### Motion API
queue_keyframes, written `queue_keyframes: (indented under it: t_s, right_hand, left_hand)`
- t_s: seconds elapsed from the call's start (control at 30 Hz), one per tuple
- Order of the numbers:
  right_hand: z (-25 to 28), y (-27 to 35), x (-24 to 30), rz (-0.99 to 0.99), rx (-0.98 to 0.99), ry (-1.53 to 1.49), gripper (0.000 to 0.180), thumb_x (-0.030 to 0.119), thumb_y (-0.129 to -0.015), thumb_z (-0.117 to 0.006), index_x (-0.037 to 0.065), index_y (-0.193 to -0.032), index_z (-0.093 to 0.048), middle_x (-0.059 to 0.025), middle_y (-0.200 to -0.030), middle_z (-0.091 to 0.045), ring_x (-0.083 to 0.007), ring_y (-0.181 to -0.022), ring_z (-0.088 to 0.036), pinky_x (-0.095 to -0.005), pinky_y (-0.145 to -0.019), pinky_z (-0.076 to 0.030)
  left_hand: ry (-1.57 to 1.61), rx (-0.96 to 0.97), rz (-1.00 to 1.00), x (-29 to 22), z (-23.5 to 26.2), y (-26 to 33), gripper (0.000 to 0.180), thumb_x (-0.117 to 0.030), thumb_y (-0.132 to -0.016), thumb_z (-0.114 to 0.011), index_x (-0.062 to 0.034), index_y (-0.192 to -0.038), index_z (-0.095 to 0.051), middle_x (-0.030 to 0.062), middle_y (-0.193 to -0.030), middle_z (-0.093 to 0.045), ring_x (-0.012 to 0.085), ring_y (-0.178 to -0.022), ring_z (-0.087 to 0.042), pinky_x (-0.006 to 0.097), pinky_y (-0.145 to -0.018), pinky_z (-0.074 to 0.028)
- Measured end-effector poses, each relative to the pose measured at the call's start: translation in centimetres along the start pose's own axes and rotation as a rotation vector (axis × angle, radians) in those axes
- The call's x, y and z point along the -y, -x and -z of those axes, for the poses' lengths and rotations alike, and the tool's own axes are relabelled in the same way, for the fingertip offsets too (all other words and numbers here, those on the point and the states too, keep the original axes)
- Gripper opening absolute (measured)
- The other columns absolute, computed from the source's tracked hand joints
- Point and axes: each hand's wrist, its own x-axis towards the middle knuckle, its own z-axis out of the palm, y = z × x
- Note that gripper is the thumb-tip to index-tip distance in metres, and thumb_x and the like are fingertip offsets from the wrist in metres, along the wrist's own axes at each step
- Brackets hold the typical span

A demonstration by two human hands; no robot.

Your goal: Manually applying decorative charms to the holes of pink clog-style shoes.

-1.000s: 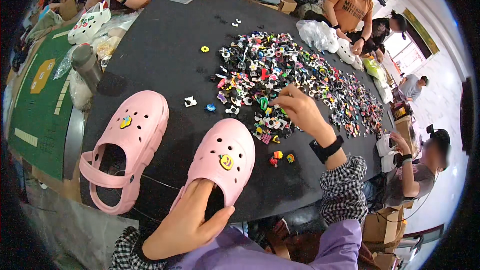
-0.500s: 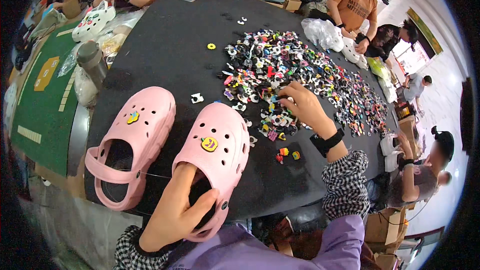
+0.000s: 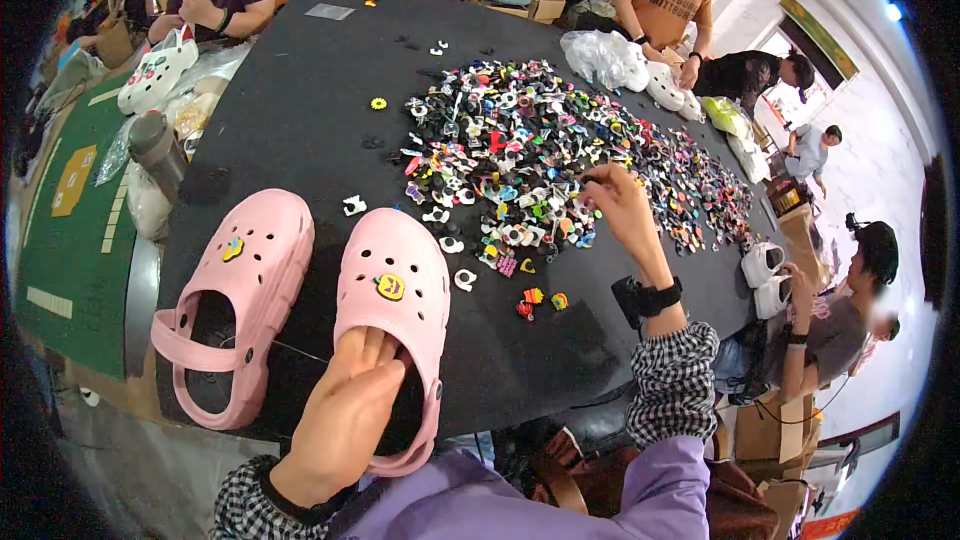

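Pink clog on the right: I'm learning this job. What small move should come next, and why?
Probably pinch one charm from the charm pile: the right hand rests there, the left hand sits inside the pink clog, which carries only one yellow charm.

a workshop: several people at a black table (image 3: 300, 100) heaped with shoe charms (image 3: 560, 140) (cardboard boxes (image 3: 770, 430) around)

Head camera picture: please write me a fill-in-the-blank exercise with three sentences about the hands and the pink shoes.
1. The left hand has its fingers inside the opening of a ____ clog.
2. The right hand reaches into the pile of small ____ on the black table.
3. A second clog lies to the ____ of the held one.

Missing words: pink; charms; left
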Motion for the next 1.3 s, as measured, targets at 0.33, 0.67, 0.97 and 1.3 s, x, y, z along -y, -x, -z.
queue_keyframes:
  t_s: [0.33, 0.67, 0.97, 1.3]
  right_hand:
    - [-1.8, 3.2, 3.9, -0.016, 0.130, -0.296, 0.025, 0.007, -0.092, -0.053, 0.003, -0.117, -0.058, -0.0011, -0.084, -0.062, -0.0063, -0.073, -0.057, -0.0210, -0.063, -0.046]
    - [-2.7, 2.6, 2.2, -0.202, 0.158, -0.742, 0.030, 0.015, -0.100, -0.044, -0.006, -0.119, -0.053, -0.0135, -0.120, -0.058, -0.0221, -0.105, -0.061, -0.0316, -0.093, -0.051]
    - [-3.7, 5.7, 6.0, -0.107, 0.230, -0.635, 0.021, 0.008, -0.092, -0.057, -0.002, -0.110, -0.058, -0.0097, -0.105, -0.063, -0.0174, -0.097, -0.063, -0.0292, -0.088, -0.051]
    - [-10.1, 9.5, 11.4, 0.020, 0.652, -0.772, 0.014, 0.005, -0.092, -0.058, 0.001, -0.105, -0.057, -0.0029, -0.096, -0.060, -0.0078, -0.079, -0.059, -0.0226, -0.066, -0.050]
  left_hand:
    - [0.259, -0.123, 0.133, 1.4, 0.4, -2.0, 0.032, -0.019, -0.098, -0.046, -0.0049, -0.127, -0.041, 0.0069, -0.129, -0.045, 0.0179, -0.124, -0.039, 0.036, -0.107, -0.028]
    - [0.287, -0.121, 0.116, 0.6, -0.2, -1.7, 0.039, -0.025, -0.100, -0.043, -0.0014, -0.131, -0.036, 0.0097, -0.130, -0.045, 0.0215, -0.123, -0.042, 0.039, -0.107, -0.031]
    - [0.282, -0.121, 0.130, -0.1, -0.5, 0.6, 0.043, -0.025, -0.101, -0.040, 0.0000, -0.136, -0.030, 0.0138, -0.136, -0.041, 0.0294, -0.129, -0.038, 0.045, -0.108, -0.031]
    - [0.179, -0.143, 0.195, 0.2, -0.5, 1.4, 0.047, -0.032, -0.102, -0.030, -0.0057, -0.140, -0.028, 0.0108, -0.139, -0.040, 0.0278, -0.128, -0.040, 0.049, -0.109, -0.030]
